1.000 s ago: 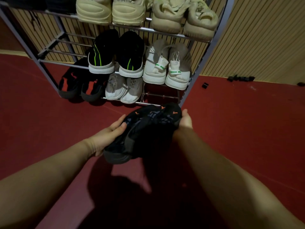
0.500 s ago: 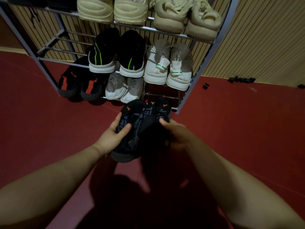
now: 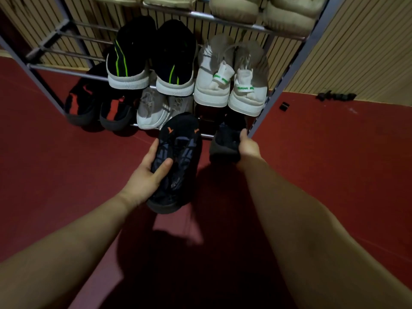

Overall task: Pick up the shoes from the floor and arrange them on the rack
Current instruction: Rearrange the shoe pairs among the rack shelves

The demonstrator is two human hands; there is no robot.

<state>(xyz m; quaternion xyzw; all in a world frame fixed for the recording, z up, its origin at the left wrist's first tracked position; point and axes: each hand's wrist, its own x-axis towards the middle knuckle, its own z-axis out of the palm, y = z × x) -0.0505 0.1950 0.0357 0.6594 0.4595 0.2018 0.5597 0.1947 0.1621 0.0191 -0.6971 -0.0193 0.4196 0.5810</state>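
The left hand [image 3: 147,175] grips one black shoe [image 3: 180,152] by its side, thumb across the laces. The right hand [image 3: 250,148] clutches the second shoe [image 3: 225,139] at the heel, its toe just beyond the fingers, at the bottom tier of the rack [image 3: 292,70]. The rack's post stands right beside this hand. Pushed in crooked, the shoe may snag it or jostle the white pair [image 3: 211,85] above.

On the rack [image 3: 223,20], the middle shelf's bars [image 3: 66,53] at upper left are bare; black-and-green shoes [image 3: 151,54] and white shoes [image 3: 229,85] fill the rest. Below, black-and-red shoes [image 3: 95,105] and grey shoes [image 3: 156,108] take the left and middle, leaving a gap by the right post [image 3: 292,70], its mouth blocked by the right hand's [image 3: 249,148] dark shoe [image 3: 225,141].
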